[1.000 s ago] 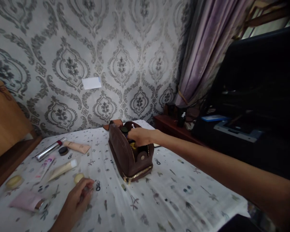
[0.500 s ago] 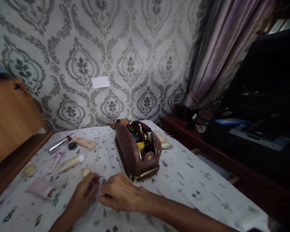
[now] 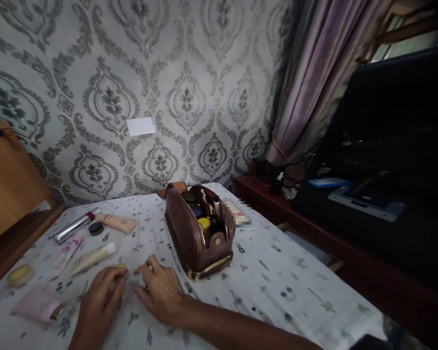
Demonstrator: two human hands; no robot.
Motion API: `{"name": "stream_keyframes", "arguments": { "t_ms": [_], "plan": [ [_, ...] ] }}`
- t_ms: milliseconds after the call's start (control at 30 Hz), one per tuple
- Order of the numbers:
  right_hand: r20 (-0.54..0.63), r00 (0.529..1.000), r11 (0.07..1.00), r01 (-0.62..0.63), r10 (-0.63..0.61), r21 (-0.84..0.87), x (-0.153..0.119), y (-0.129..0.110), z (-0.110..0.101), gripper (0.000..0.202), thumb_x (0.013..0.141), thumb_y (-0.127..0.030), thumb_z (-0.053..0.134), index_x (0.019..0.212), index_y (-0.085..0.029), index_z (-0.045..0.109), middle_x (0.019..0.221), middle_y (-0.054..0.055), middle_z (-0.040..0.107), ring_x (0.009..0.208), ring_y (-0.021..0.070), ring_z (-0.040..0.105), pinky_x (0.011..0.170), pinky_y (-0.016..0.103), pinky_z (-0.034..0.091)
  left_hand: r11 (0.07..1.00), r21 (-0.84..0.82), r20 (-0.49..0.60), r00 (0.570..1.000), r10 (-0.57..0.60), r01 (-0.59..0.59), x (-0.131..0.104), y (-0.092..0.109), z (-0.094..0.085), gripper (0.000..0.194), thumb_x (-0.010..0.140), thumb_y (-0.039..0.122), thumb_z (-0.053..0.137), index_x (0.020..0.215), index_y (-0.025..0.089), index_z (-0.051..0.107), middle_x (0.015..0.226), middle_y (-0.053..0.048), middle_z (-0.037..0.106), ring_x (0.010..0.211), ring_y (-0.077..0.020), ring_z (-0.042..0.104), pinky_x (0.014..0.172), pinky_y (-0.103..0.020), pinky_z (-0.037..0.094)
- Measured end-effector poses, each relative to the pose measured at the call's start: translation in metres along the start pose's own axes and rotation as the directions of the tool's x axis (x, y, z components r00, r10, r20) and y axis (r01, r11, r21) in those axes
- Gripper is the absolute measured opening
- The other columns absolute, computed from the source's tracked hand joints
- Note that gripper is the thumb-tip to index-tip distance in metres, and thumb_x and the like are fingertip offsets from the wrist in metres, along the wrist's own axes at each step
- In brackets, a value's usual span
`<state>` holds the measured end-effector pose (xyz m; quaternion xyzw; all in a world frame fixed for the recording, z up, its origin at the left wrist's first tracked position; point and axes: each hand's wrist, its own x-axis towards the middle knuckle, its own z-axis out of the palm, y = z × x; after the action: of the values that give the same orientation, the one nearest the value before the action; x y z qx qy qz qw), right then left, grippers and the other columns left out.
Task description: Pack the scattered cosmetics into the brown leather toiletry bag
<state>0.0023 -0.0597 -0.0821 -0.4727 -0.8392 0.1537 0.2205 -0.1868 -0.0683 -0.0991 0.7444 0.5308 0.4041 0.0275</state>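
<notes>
My left hand point(image 3: 102, 296) is low over the patterned cloth, its fingers bent and the thumb a little apart, with nothing visible between them. A small yellow round item point(image 3: 121, 266) shows just behind its fingertips, partly hidden; contact is unclear. To the right, my right hand point(image 3: 158, 289) has its fingers spread and holds nothing. Beyond it stands an unzipped brown bag point(image 3: 182, 233) with several items inside, among them a yellow-lidded one point(image 3: 204, 226). Left of my hands lie a cream tube point(image 3: 93, 257) with a white cap and a pink tube point(image 3: 38, 305).
Farther left are a silver tube point(image 3: 75, 227), a peach tube point(image 3: 117, 223), a dark round jar point(image 3: 95, 228), a slim pink-white tube point(image 3: 66, 253) and a yellowish round item point(image 3: 20, 275). A wooden panel point(image 3: 16, 180) borders the left; a dark red ledge point(image 3: 263, 199) runs along the right.
The view has shifted, so the bag and tubes appear farther left. My hands have moved apart, my right fingers have spread, and my left hand now covers more of the small yellow item.
</notes>
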Motion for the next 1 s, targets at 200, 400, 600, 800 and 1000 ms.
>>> {"name": "stream_keyframes", "arguments": {
  "t_ms": [200, 400, 600, 800, 1000],
  "plan": [
    [0.076, 0.997, 0.999, -0.011, 0.014, -0.039, 0.006, 0.006, 0.005, 0.017, 0.088, -0.028, 0.06, 0.102, -0.022, 0.068, 0.108, 0.005, 0.064, 0.092, 0.0214, 0.066, 0.075, 0.031, 0.05, 0.993, 0.102, -0.014, 0.998, 0.057, -0.055, 0.0, -0.013, 0.009, 0.023, 0.088, 0.035, 0.05, 0.104, 0.024, 0.063, 0.102, -0.006, 0.067, 0.098, -0.0266, 0.062, 0.085, -0.041, 0.052],
    [0.092, 0.996, 1.0, 0.013, -0.01, -0.024, 0.006, 0.007, 0.003, 0.016, 0.091, -0.02, 0.056, 0.101, -0.021, 0.069, 0.104, 0.004, 0.066, 0.092, 0.0171, 0.064, 0.072, 0.026, 0.044, 0.993, 0.086, 0.028, 0.996, -0.086, 0.084, 0.003, 0.0, 0.006, 0.025, 0.087, 0.029, 0.046, 0.107, 0.021, 0.059, 0.107, -0.008, 0.062, 0.104, -0.0279, 0.056, 0.091, -0.045, 0.047],
    [0.092, 0.996, 1.0, 0.023, -0.021, -0.016, 0.008, 0.007, 0.004, 0.015, 0.092, -0.016, 0.054, 0.096, -0.02, 0.068, 0.101, 0.003, 0.065, 0.09, 0.016, 0.064, 0.071, 0.025, 0.042, 0.983, 0.004, 0.044, 0.982, -0.182, 0.182, 0.002, -0.001, 0.003, 0.026, 0.084, 0.022, 0.048, 0.108, 0.021, 0.056, 0.106, -0.008, 0.061, 0.105, -0.0273, 0.056, 0.094, -0.044, 0.046],
    [0.08, 0.996, 0.999, 0.038, -0.037, -0.017, 0.008, 0.007, 0.004, 0.015, 0.092, -0.014, 0.053, 0.093, -0.02, 0.067, 0.1, 0.004, 0.065, 0.089, 0.016, 0.063, 0.071, 0.024, 0.041, 0.969, -0.043, 0.022, 0.97, -0.243, 0.244, 0.0, -0.001, 0.005, 0.032, 0.084, 0.021, 0.051, 0.116, 0.023, 0.054, 0.11, -0.007, 0.062, 0.107, -0.0254, 0.058, 0.095, -0.042, 0.047],
    [0.076, 0.996, 0.999, 0.04, -0.041, 0.018, 0.009, 0.008, 0.007, 0.016, 0.09, -0.013, 0.053, 0.094, -0.02, 0.067, 0.099, 0.003, 0.064, 0.083, 0.0152, 0.062, 0.07, 0.024, 0.04, 0.967, -0.04, 0.047, 0.967, -0.25, 0.252, 0.0, -0.007, 0.008, 0.04, 0.081, 0.018, 0.054, 0.121, 0.02, 0.053, 0.115, -0.009, 0.062, 0.112, -0.0258, 0.056, 0.099, -0.043, 0.045]
  ]
}}
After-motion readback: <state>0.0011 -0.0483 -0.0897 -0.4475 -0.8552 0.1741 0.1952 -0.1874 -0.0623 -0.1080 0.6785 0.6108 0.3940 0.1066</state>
